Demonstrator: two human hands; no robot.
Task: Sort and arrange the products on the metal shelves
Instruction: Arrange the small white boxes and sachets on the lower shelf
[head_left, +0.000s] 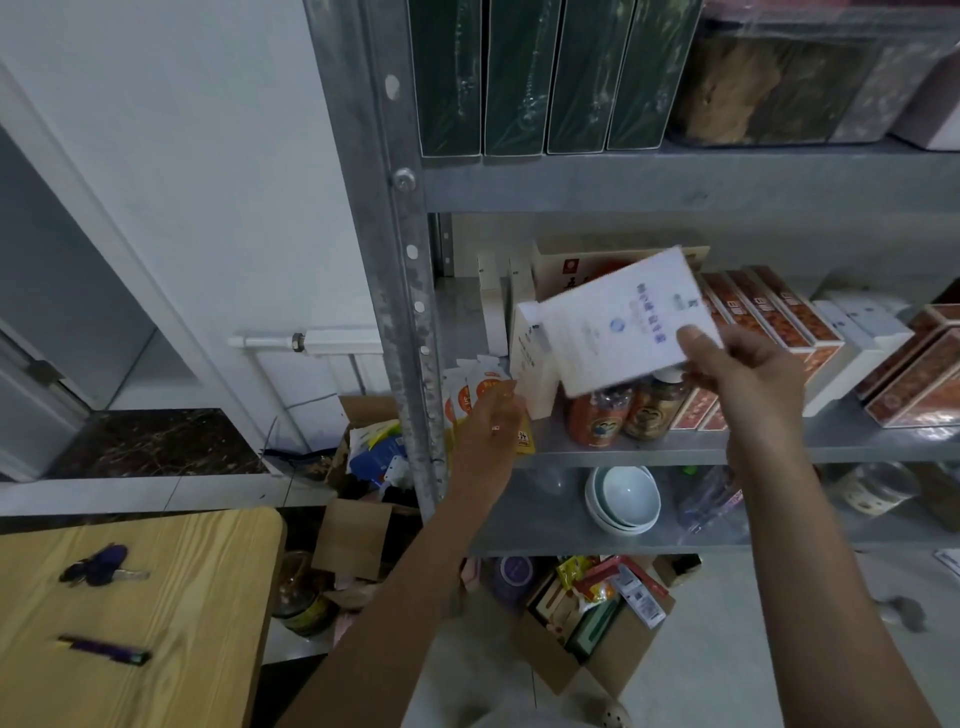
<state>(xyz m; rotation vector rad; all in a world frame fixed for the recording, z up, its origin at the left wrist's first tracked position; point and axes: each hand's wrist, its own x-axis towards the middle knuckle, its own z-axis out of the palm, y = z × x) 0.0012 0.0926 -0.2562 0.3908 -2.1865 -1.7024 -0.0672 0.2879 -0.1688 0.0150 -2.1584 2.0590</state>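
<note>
The right hand (737, 374) holds a flat white box (623, 322) in the air just in front of the middle shelf (675, 449). Its fingers (696, 338) grasp one corner, with the thumb on the printed face. The box is tilted so that the blue print faces the person, probably to read the label before choosing its place. The left hand (493, 415) reaches to the left end of the same shelf, among the orange pouches (470, 387). I cannot tell if its fingers grip a pouch or only touch it; I think it makes room there. On the shelf, behind the held box, a white carton (530, 364) stands upright, which suggests that the white products are grouped together. The brown bottles (618, 410) stand at the front edge and the red boxes (769, 306) lie in a row to the right. The bowls (623, 499) are on the level under this shelf.
</note>
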